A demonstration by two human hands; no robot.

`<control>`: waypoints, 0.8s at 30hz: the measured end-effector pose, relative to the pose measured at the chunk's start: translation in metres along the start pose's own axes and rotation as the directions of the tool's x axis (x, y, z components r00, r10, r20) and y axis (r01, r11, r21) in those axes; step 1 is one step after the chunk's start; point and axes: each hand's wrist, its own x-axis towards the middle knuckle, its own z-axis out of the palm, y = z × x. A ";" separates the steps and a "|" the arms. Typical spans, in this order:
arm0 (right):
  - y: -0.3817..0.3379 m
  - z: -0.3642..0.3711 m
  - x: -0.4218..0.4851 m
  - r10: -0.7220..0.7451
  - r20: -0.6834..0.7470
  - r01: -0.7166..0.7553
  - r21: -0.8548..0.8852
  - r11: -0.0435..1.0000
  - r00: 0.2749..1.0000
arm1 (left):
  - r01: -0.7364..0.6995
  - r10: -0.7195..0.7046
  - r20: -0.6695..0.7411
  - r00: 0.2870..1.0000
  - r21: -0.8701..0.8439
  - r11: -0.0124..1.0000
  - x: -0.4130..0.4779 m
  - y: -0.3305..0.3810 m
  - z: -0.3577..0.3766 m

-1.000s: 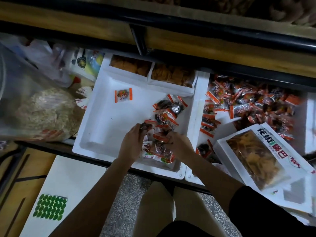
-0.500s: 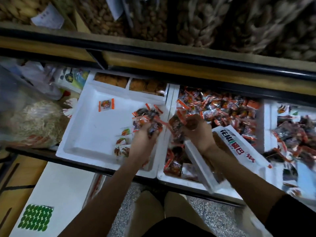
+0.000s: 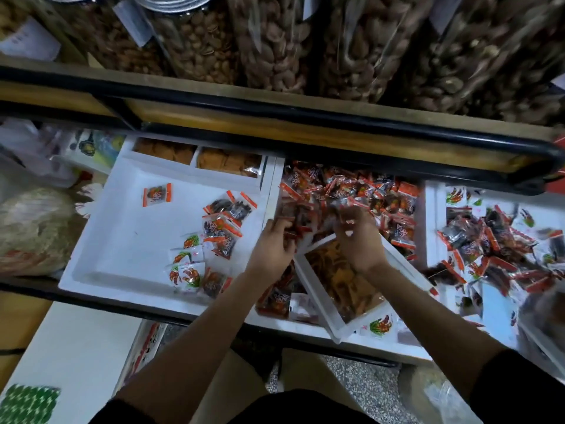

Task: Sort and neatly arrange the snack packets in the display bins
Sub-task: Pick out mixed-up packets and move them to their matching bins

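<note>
Against the near edge of the middle bin [image 3: 305, 328] leans a white box [image 3: 313, 289]; just beyond, the left hand [image 3: 272, 244] grips red packets [image 3: 295, 223], the right hand [image 3: 359, 240] is blurred, grip unclear; a packet heap [image 3: 351, 185] fills the far side.

Both bare forearms stretch forward, left hand [image 3: 272, 247] and right hand [image 3: 358, 240] close together, fingers curled downward, grip too blurry to call tbh.

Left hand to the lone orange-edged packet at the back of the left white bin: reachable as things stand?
Probably yes. The lone packet lies on bare floor of the left bin, nothing over it. The left hand is at that bin's right wall; blur hides whether it holds anything.
</note>
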 end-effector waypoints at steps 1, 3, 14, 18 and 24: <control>0.002 0.007 -0.008 -0.034 0.038 0.035 -0.040 0.999 0.999 | -0.054 0.055 -0.019 0.998 0.060 0.997 -0.014 -0.015 -0.002; 0.002 0.023 -0.022 -0.089 0.116 0.102 -0.112 0.988 0.989 | -0.083 0.087 -0.022 0.996 0.168 0.982 -0.038 -0.050 -0.014; -0.071 0.192 -0.048 -0.019 0.499 0.155 -0.232 0.960 0.866 | -0.060 0.006 0.142 0.990 0.374 0.925 -0.053 -0.200 -0.097; -0.085 0.239 -0.052 0.153 0.553 0.087 -0.383 0.920 0.819 | -0.122 0.012 0.300 0.954 0.353 0.928 -0.029 -0.227 -0.105; -0.086 0.251 -0.046 0.279 0.510 -0.018 -0.458 0.889 0.813 | -0.152 0.007 0.399 0.917 0.335 0.930 -0.004 -0.240 -0.113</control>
